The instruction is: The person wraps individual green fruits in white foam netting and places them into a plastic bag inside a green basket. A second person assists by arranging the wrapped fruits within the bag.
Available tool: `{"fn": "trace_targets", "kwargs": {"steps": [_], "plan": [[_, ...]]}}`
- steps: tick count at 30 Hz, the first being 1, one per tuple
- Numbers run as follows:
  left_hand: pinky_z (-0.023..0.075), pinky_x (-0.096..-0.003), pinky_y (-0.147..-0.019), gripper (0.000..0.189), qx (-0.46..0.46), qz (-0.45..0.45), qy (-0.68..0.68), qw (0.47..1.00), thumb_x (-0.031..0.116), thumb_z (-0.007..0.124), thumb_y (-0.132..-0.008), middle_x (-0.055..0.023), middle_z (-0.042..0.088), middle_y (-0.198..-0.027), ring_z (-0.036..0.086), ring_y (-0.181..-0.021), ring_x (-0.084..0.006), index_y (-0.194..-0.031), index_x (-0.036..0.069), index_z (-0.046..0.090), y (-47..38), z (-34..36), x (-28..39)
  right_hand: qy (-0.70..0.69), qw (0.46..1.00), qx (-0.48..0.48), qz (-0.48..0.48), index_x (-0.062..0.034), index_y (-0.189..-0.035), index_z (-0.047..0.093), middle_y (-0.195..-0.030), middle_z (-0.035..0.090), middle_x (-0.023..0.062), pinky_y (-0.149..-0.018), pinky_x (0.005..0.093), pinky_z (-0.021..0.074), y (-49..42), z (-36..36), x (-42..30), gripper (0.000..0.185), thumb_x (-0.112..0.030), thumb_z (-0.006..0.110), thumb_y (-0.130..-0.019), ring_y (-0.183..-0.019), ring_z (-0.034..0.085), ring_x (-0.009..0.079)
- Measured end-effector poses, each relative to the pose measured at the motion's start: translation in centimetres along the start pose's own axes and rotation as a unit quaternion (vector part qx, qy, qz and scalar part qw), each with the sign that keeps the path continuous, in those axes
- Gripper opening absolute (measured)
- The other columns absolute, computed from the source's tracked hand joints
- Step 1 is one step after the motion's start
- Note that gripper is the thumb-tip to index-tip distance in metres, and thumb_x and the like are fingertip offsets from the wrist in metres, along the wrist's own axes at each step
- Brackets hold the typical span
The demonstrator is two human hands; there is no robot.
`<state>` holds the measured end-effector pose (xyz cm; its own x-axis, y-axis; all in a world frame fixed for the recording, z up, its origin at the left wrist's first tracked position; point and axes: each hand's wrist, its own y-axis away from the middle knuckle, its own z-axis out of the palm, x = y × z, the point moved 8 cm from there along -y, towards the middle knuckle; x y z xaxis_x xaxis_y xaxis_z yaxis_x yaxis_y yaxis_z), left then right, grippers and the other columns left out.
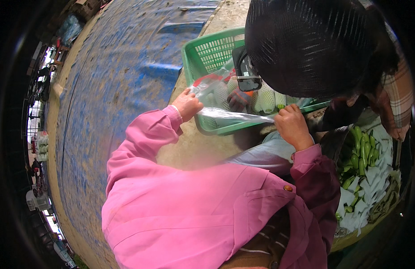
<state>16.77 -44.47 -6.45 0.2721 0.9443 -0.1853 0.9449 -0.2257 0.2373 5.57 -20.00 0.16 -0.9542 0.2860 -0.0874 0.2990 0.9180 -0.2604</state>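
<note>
My left hand [188,105], in a pink sleeve, grips one side of a clear plastic bag [224,114] with a red band. Its opposite edge is pinched by my right hand [292,126], so the plastic stretches between the two. The bag lies over the near side of a green plastic crate [212,130]. Inside the crate are several pale green pieces of produce in white foam netting [268,100]. Among them is another person's hand in a grey and orange work glove [239,99]; what it holds is unclear.
A person's dark-capped head [311,47] with a head-mounted camera [247,75] leans over the crate, hiding its right side. Long green vegetables [363,148] lie with white sheets [378,185] in a container at right. A dirty blue tarp [110,84] covers the ground at left.
</note>
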Motion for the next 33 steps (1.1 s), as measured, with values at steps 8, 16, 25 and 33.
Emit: {"fn": "trace_targets", "kwargs": {"steps": [8, 16, 25, 33], "plan": [[0.0374, -0.0429, -0.095, 0.005, -0.006, -0.002, 0.000, 1.000, 0.010, 0.056, -0.072, -0.0030, 0.060, -0.071, 0.058, -0.086, -0.0231, -0.071, 0.013, 0.060, 0.0, 0.2, 0.0, 0.002, 1.000, -0.001, 0.000, -0.0084, -0.060, 0.060, -0.069, 0.057, 0.0069, -0.083, 0.0368, 0.0412, 0.0, 0.3, 0.2, 0.013, -0.015, 0.059, -0.072, -0.077, 0.055, 0.0248], [0.0368, -0.0447, -0.095, 0.004, 0.024, 0.010, 0.010, 1.000, 0.010, 0.058, -0.071, -0.0028, 0.061, -0.072, 0.058, -0.088, -0.0229, -0.073, 0.013, 0.060, -0.2, -1.0, 0.2, 0.012, 1.000, 0.003, -0.004, -0.0089, -0.061, 0.061, -0.070, 0.057, 0.0067, -0.084, 0.0371, 0.0410, 0.0, 0.2, 0.0, 0.013, -0.016, 0.059, -0.072, -0.081, 0.055, 0.0245], [0.0365, -0.0452, -0.096, 0.008, -0.052, -0.014, 0.000, 0.999, 0.008, 0.058, -0.069, -0.0035, 0.061, -0.073, 0.059, -0.088, -0.0245, -0.075, 0.013, 0.061, -0.4, -0.5, 0.3, 0.015, 1.000, 0.005, -0.002, -0.0105, -0.062, 0.060, -0.071, 0.058, 0.0050, -0.083, 0.0364, 0.0410, 0.2, 0.0, 0.0, 0.012, -0.016, 0.059, -0.072, -0.081, 0.056, 0.0234], [0.0371, -0.0462, -0.095, 0.009, -0.063, -0.014, 0.004, 0.998, 0.008, 0.058, -0.069, -0.0040, 0.061, -0.074, 0.058, -0.088, -0.0251, -0.076, 0.013, 0.061, -0.6, -0.3, 0.2, 0.018, 1.000, 0.010, 0.001, -0.0101, -0.061, 0.060, -0.070, 0.058, 0.0049, -0.084, 0.0361, 0.0410, 0.2, -0.3, -0.2, 0.011, -0.015, 0.059, -0.071, -0.080, 0.056, 0.0231]]}}
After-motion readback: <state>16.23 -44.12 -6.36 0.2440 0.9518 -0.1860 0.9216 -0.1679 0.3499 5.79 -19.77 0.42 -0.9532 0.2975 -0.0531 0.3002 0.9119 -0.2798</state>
